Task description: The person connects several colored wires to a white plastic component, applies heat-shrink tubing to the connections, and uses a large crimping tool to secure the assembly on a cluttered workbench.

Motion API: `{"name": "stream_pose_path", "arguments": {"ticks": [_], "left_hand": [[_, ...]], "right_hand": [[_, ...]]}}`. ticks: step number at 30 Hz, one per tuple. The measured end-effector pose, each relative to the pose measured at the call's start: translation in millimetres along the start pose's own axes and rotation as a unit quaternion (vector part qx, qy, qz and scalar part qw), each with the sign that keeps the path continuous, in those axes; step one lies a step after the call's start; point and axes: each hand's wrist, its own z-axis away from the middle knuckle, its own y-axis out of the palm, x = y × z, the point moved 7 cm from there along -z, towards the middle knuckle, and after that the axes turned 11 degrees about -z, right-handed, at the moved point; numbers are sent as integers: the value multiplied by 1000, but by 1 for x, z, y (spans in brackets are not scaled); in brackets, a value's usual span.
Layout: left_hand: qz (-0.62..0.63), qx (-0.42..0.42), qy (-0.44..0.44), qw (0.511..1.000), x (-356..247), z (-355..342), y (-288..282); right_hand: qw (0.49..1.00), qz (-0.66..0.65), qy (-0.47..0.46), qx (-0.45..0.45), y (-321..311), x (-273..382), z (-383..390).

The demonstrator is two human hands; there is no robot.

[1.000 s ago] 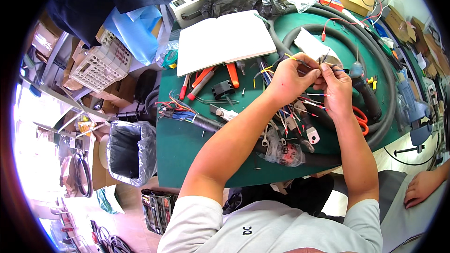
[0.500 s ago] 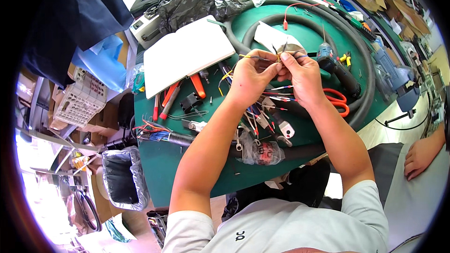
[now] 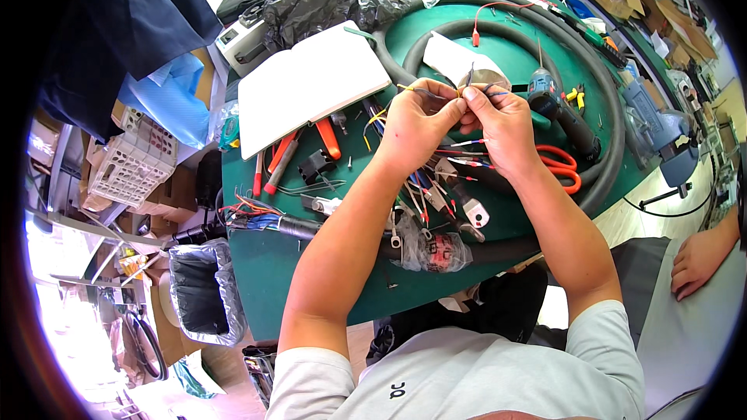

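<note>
Above the green table, my left hand [image 3: 421,120] and my right hand [image 3: 498,120] meet fingertip to fingertip. Thin wires [image 3: 469,76], dark with some yellow, are pinched between the thumbs and fingers of both. Their exact joint is covered by my fingertips. Below the hands lies a bundle of wires with red and white ends [image 3: 467,162], part of it behind my wrists. A roll of white material [image 3: 467,62] sits just beyond my fingers. Red-handled scissors [image 3: 562,169] lie by my right wrist.
Thick black cable [image 3: 615,132] coils around the right side of the green table [image 3: 264,280]. An open notebook [image 3: 311,85] and orange-handled tools [image 3: 327,140] lie left. A cordless drill [image 3: 564,113] stands right. A lined bin [image 3: 204,295] is beside the table; another person's hand [image 3: 689,268] rests at far right.
My hands stay together on the wires, with only slight finger movement. The wire tips above my fingers have shifted a little. The whole view has moved very slightly.
</note>
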Motion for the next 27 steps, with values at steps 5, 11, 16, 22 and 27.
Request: {"name": "stream_pose_path", "arguments": {"ticks": [5,11,16,22,27], "left_hand": [[3,-14,-30,999,4,-2,-4],[62,-45,14,997,5,-6,-9],[141,-67,37,987,2,-3,-13],[208,-47,14,977,7,-8,-12],[200,-82,30,976,6,-3,-21]], "right_hand": [[1000,8,-8,1,2,3,2],[1000,23,-11,-14,1,5,2],[999,41,-9,-22,4,5,2],[999,26,-22,-31,-4,7,1],[999,21,-8,-29,0,3,1]]}}
